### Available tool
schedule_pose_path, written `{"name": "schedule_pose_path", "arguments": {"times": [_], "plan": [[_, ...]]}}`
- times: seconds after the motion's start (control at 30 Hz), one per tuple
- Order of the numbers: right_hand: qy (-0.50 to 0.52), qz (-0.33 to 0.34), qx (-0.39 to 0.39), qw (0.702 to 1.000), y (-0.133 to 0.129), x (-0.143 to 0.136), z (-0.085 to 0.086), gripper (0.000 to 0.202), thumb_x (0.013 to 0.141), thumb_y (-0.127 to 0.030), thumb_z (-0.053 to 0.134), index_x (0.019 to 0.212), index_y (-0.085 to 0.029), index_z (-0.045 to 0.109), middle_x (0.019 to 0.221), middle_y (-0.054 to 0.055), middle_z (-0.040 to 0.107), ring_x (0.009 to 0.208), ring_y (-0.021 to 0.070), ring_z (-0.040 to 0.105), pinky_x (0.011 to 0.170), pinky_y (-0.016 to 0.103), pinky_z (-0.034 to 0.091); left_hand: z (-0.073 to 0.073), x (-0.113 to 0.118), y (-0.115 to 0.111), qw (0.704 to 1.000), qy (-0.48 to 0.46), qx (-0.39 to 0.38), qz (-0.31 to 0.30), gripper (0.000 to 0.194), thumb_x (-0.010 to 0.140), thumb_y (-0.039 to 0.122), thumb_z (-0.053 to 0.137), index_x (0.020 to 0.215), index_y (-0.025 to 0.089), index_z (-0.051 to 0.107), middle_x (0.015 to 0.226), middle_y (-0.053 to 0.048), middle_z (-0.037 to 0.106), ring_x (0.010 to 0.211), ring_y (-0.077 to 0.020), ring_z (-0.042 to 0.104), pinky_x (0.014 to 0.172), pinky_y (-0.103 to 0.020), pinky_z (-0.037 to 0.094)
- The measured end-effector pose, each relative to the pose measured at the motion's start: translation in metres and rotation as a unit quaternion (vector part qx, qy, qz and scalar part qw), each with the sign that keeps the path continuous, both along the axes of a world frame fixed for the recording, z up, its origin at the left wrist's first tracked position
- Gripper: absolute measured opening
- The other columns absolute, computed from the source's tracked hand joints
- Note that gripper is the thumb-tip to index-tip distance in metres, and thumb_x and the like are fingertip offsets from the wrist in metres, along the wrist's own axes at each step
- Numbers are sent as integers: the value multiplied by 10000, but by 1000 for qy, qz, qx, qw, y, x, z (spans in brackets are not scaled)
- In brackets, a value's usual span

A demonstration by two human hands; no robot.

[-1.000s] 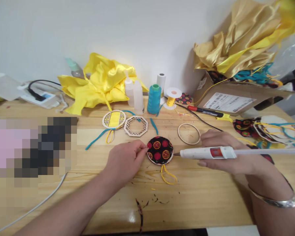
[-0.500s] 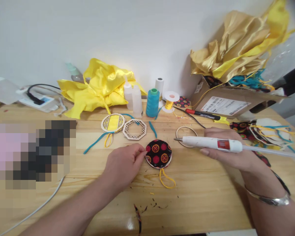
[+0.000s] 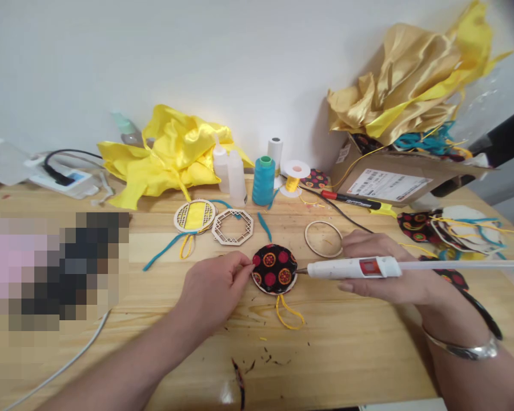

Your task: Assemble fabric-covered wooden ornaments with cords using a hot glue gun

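A round disc (image 3: 274,268) covered in black patterned fabric lies on the wooden table, a yellow cord loop (image 3: 290,314) coming out of its near edge. My left hand (image 3: 218,285) pinches the disc's left edge between thumb and fingers. In my right hand (image 3: 381,268) is a white hot glue gun (image 3: 346,268) with a clear glue stick in its back. Its metal tip meets the disc's right edge. Just beyond the gun lies a thin wooden ring (image 3: 324,222). An octagonal wooden lattice frame (image 3: 232,243) and a round lattice piece (image 3: 177,216) lie behind my left hand.
Teal thread (image 3: 264,182), a yellow cord spool (image 3: 294,184) and white bottles (image 3: 236,180) stand towards the wall. Yellow satin (image 3: 163,165) is heaped left of them. A cardboard box (image 3: 389,177) overflows at the right. A red-capped marker (image 3: 351,201) lies before it. Fabric scraps (image 3: 239,377) lie near me.
My right hand has moved left and slightly down with the glue gun, bringing its tip from beside the wooden ring to the disc's right edge. My left hand keeps its pinch.
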State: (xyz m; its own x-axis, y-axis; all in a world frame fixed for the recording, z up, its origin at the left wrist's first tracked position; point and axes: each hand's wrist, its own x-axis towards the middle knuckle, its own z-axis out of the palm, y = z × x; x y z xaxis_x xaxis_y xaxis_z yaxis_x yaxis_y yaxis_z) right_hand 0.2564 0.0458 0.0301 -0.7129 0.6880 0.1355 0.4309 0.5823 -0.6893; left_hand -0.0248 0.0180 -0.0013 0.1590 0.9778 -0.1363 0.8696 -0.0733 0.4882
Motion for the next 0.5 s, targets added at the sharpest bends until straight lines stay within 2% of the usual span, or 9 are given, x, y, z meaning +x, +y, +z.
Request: {"name": "schedule_pose_path", "arguments": {"times": [0.13, 0.5], "plan": [[-30, 11, 31, 999, 0, -1, -2, 337, 821, -321, 606, 553, -178, 462, 530, -28, 440, 537, 110, 408, 576, 289, 338, 0, 0, 1, 1000, 4, -3, -4, 248, 876, 377, 443, 816, 253, 650, 716, 16, 707, 703, -191, 627, 616, -281, 368], [-52, 20, 46, 997, 0, -1, 2, 342, 837, -331, 586, 556, -181, 464, 537, -16, 465, 545, 120, 430, 580, 295, 324, 0, -1, -1, 1000, 3, 1, -1, 258, 873, 385, 439, 816, 258, 655, 691, 20, 701, 678, -188, 620, 598, -278, 363]]}}
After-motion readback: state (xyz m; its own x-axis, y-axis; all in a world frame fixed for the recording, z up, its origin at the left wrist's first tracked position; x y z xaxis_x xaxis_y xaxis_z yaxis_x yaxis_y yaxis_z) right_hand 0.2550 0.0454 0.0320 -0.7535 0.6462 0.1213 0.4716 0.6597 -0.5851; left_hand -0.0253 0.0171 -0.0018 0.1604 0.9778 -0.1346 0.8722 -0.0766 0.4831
